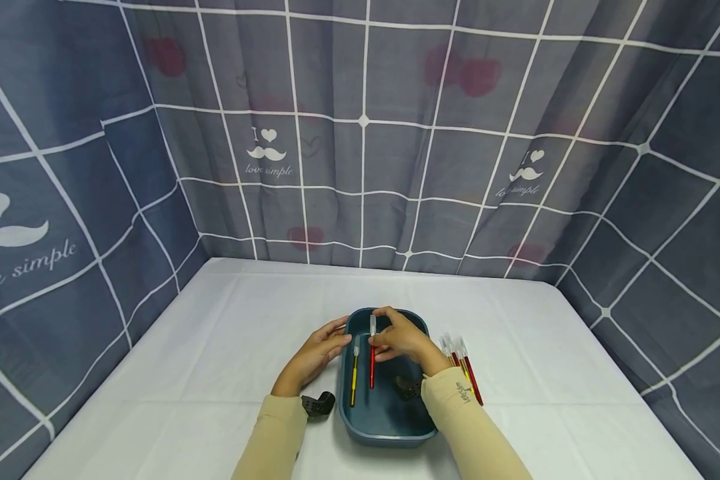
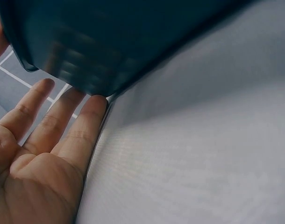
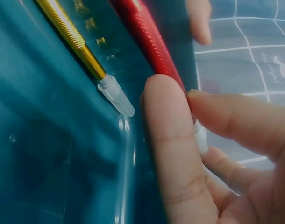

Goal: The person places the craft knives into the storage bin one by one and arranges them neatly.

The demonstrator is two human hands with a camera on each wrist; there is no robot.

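A teal plastic bin (image 1: pixel 390 437) stands on the table with both hands at it. My right hand (image 1: pixel 402 337) pinches a red craft knife (image 3: pixel 152 42) between thumb and fingers, over the inside of the bin. Its clear cap points toward the bin's far end. To its left, a yellow-gold craft knife (image 1: pixel 354 380) with a clear cap (image 3: pixel 115 95) lies in the bin. My left hand (image 1: pixel 315 353) rests against the bin's left side near the far corner, its fingers (image 2: pixel 81 135) extended and touching the outer wall.
Several red and yellow capped craft knives (image 1: pixel 471 373) lie to the right of the bin, partly behind my right forearm. A white cloth (image 1: pixel 264 287) covers the table. Grey checked curtains (image 1: pixel 336 153) close off the back and both sides.
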